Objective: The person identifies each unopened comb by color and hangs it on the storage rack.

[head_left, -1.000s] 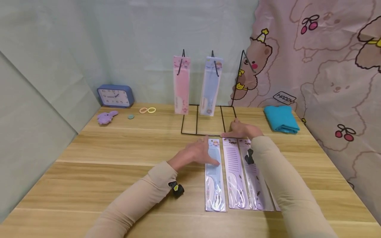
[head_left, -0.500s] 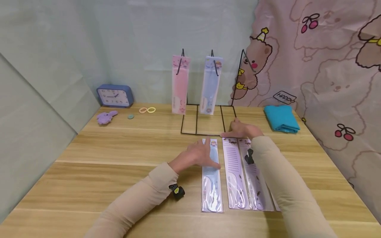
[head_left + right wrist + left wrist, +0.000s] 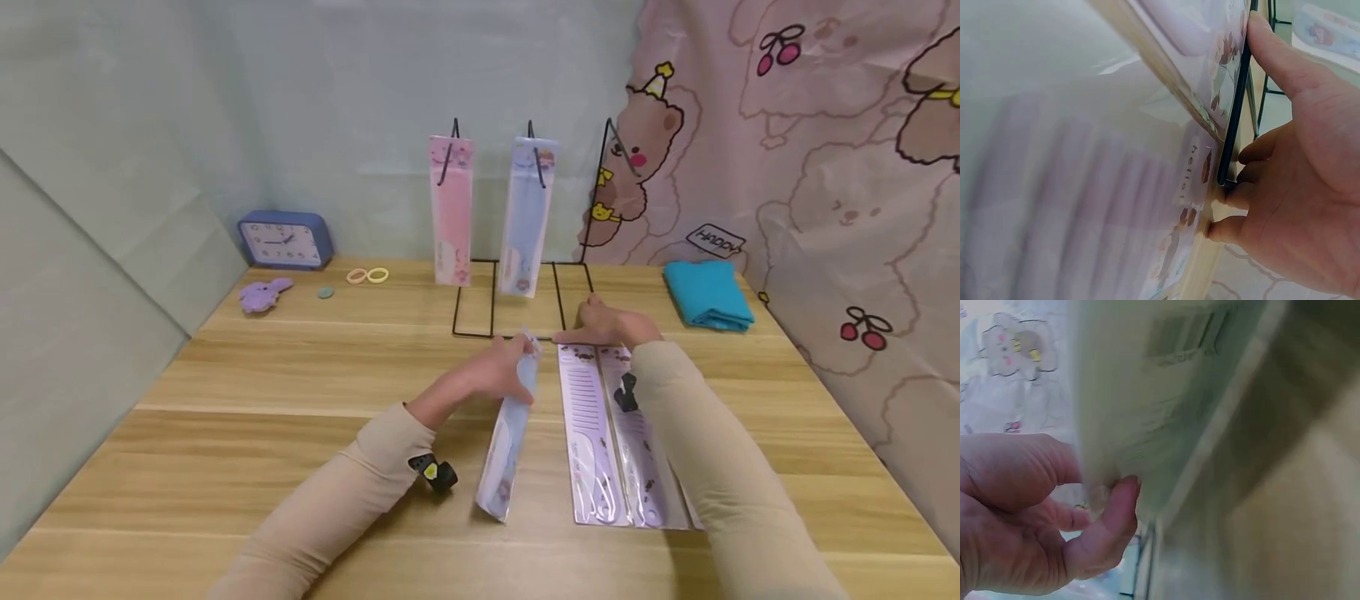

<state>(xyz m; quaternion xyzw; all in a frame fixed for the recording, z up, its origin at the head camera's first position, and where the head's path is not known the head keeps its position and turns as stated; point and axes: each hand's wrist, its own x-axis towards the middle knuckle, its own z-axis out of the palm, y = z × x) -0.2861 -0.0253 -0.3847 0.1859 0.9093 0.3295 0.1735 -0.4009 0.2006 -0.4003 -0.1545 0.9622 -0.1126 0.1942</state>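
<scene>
My left hand [image 3: 495, 371] pinches a packaged light-blue comb [image 3: 506, 454] near its upper end. The pack is tilted up on edge; its blurred back with a barcode [image 3: 1179, 334] shows in the left wrist view. At the front right corner of a black wire display rack [image 3: 597, 183], my right hand [image 3: 600, 323] grips the base, thumb on the front wire [image 3: 1235, 119] and fingers curled below. Packaged purple combs [image 3: 588, 417] lie side by side before it, partly under my right forearm. A pink pack [image 3: 453, 217] and a blue pack [image 3: 527, 217] hang on the rack's hooks.
A blue clock [image 3: 285, 240], a purple plush toy [image 3: 262, 295], a small green disc [image 3: 326, 292] and two hair ties [image 3: 378, 275] sit at the back left. Folded turquoise cloth [image 3: 708, 293] lies at the back right. The rack's right hook [image 3: 624, 150] carries nothing.
My left hand has picked the blue comb pack up from flat on the table, shifting it left and tilting it on edge. The right hand stays at the rack's corner.
</scene>
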